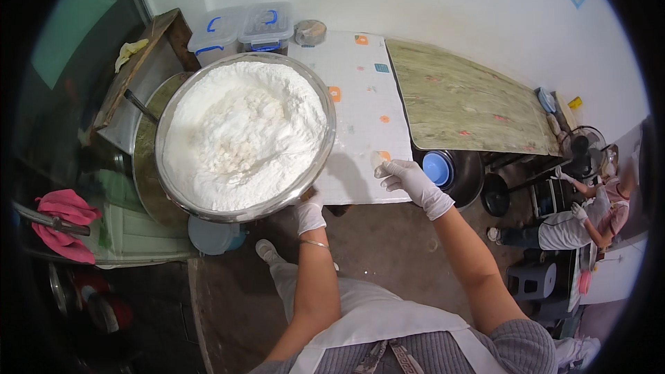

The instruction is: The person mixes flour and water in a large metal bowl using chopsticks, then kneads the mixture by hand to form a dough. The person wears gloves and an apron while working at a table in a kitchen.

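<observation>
A large steel bowl (332, 130) full of white flour (244, 130) stands at the left end of the table, with a hollow and some clumps in the middle of the flour. My left hand (310, 213), in a thin white glove, is at the bowl's near right rim; its fingers are partly hidden, so its hold is unclear. Over the table's near edge, right of the bowl, my gloved right hand (408, 179) has its fingers bent around a small, pale, translucent thing (381, 163), too blurred to name.
Lidded plastic boxes (267, 21) and a round container (310, 32) stand by the wall. A green patterned board (467, 98) lies right of the white tablecloth (358, 130). Below it is a blue bowl (436, 168). Another person (582, 218) stands far right near a fan (581, 148).
</observation>
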{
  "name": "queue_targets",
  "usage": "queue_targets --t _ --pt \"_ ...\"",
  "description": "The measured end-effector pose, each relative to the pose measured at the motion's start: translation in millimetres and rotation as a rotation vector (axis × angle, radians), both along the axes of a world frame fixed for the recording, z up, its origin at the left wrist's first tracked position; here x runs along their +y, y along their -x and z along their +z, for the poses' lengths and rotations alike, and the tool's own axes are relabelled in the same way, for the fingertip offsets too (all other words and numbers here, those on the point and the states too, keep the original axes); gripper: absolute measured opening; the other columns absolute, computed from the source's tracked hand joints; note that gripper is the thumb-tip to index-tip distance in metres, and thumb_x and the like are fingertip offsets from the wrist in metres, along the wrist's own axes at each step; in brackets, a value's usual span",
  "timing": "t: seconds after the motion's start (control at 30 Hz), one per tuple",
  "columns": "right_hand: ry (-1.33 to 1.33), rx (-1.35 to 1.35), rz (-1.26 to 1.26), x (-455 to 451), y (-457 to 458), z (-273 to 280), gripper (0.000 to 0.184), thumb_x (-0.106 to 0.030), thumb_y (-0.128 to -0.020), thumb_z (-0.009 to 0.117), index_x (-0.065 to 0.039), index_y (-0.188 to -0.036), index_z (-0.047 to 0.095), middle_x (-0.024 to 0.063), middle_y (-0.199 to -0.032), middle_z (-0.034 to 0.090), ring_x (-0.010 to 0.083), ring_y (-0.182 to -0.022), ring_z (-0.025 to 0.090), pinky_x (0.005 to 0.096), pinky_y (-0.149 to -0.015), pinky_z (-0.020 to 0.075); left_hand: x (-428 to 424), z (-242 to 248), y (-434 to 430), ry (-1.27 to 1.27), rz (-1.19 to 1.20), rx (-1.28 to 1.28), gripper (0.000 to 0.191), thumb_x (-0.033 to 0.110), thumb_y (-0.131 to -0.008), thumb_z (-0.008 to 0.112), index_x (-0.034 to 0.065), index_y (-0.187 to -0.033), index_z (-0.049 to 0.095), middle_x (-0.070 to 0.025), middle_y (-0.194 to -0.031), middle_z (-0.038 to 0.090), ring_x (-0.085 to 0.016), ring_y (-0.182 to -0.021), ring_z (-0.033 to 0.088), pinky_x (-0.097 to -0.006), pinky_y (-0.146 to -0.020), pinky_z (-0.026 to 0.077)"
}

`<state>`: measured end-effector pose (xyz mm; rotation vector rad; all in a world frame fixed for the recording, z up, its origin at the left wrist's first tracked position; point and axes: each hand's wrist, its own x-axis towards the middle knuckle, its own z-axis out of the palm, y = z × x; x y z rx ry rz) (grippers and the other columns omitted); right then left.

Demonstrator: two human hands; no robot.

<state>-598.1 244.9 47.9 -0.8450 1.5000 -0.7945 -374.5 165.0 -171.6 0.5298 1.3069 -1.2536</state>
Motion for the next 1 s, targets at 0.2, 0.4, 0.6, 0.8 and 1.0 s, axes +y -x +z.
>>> queue_targets --t 0.2,0.4,0.6,0.8,1.0 --pt "-0.011 -0.093 -0.062 9 11 -34 0.031 -0.033 -0.098 0.055 -0.004 -0.101 0.068 0.002 -0.092 0.067 0.0099 -0.073 0.06 0.026 -0.07 0.0511 -6 3 -6 0.204 0.029 -0.129 0.036 0.023 -0.097 0.048 0.0012 -0.124 0.058 -0.0144 -0.127 0.061 -0.031 -0.119 0.057 -0.052 -0.1 0.048" --pt "0.063 -0.306 -0.202 -34 25 -74 0.033 -0.031 -0.097 0.054 -0.004 -0.113 0.064 0.004 -0.103 0.068 0.0124 -0.086 0.062 0.0271 -0.076 0.0482 63 48 7 0.447 -0.287 -0.152 0.037 0.019 -0.097 0.05 0.0021 -0.13 0.053 -0.009 -0.138 0.053 -0.024 -0.13 0.048 -0.0428 -0.108 0.041" --pt "0.182 -0.414 -0.209 -144 26 -120 0.039 -0.032 -0.099 0.048 -0.002 -0.122 0.058 0.0076 -0.115 0.065 0.016 -0.098 0.061 0.0299 -0.084 0.0465 130 46 -2 0.51 -0.938 -0.343 0.048 0.033 -0.102 0.043 0.0025 -0.14 0.043 -0.0133 -0.141 0.048 -0.028 -0.132 0.043 -0.0416 -0.111 0.036" --pt "0.194 -0.483 -0.189 -254 3 -174 0.045 -0.034 -0.101 0.044 0.002 -0.126 0.053 0.013 -0.123 0.06 0.0213 -0.11 0.058 0.0341 -0.097 0.0441 111 11 -13 0.691 -1.07 -0.274 0.055 0.035 -0.103 0.036 -0.008 -0.137 0.04 -0.0237 -0.144 0.041 -0.036 -0.136 0.037 -0.0485 -0.115 0.031" --pt "0.137 -0.526 0.084 -195 -28 -168 0.053 -0.035 -0.102 0.041 0.004 -0.138 0.044 0.0161 -0.138 0.05 0.0242 -0.129 0.047 0.0363 -0.11 0.0351 76 -4 -5 0.693 -1.173 -0.172 0.053 0.029 -0.102 0.037 -0.0136 -0.133 0.041 -0.031 -0.141 0.042 -0.043 -0.133 0.041 -0.0521 -0.112 0.034"
